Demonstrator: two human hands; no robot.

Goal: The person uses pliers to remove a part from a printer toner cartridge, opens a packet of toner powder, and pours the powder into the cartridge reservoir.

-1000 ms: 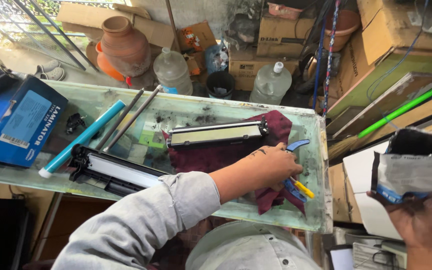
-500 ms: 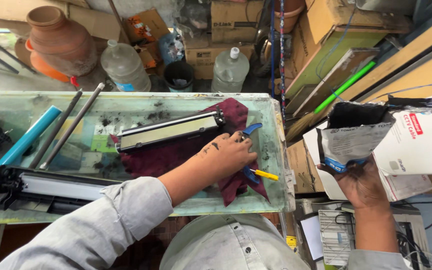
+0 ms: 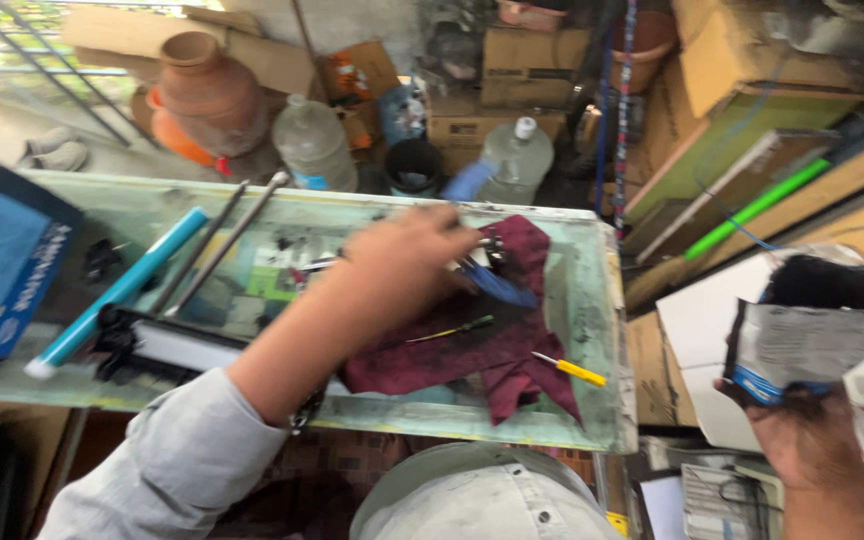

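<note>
My left hand point(image 3: 407, 262) is blurred and reaches over the maroon cloth point(image 3: 472, 355) on the green-tinted glass table point(image 3: 592, 300). Its fingers curl over a long cartridge part whose dark end point(image 3: 492, 245) sticks out to the right. Just right of the fingers lie blue-handled pliers point(image 3: 502, 285). A thin green-handled screwdriver point(image 3: 452, 328) and a yellow-handled screwdriver point(image 3: 570, 371) rest on the cloth. Off the table's right side, my right hand point(image 3: 802, 440) grips a crumpled silver bag point(image 3: 812, 345) with a black piece point(image 3: 832, 282) at its top.
A black and white cartridge body point(image 3: 167, 345), a light blue roller point(image 3: 117, 290) and two metal rods point(image 3: 217, 245) lie on the table's left half. A blue box point(image 3: 2, 260) sits at the left edge. Bottles, a clay pot and cardboard boxes crowd the floor behind; papers and boards are stacked at the right.
My left hand moved up and left from the cloth's right edge onto the long cartridge part. My right hand with the bag dropped lower and further right in view.
</note>
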